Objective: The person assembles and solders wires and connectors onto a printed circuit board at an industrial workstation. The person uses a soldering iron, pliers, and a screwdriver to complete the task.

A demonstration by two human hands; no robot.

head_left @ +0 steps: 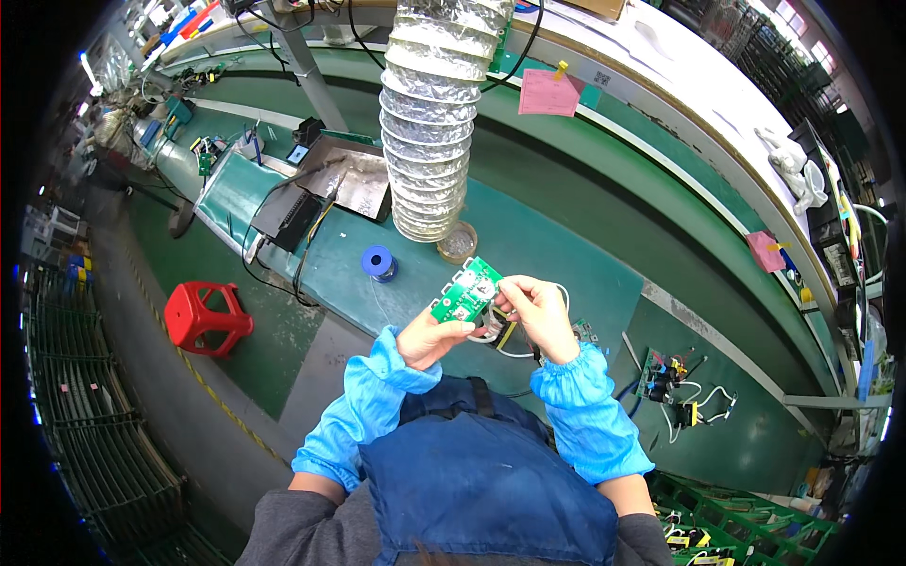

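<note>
Stage: green circuit board is clear of the worktop and up between both hands, not set down. I judge the handling to be partway: picking up is done, release is left. Which of its joints are finished, if any, I cannot tell at this size.

Left hand: grasping the board by its lower-left end, thumb over the face. From it, the board lies toward one to two o'clock.

Right hand: fingertips drawn together at the board's right edge; whether they pinch the board or a small part on it, I cannot tell. From this hand, the board lies toward ten o'clock.

Around the board: yellow-and-black transformer just beside it at five o'clock, attachment unclear; blue spool near ten o'clock; wired assembly well apart at four o'clock.
</note>
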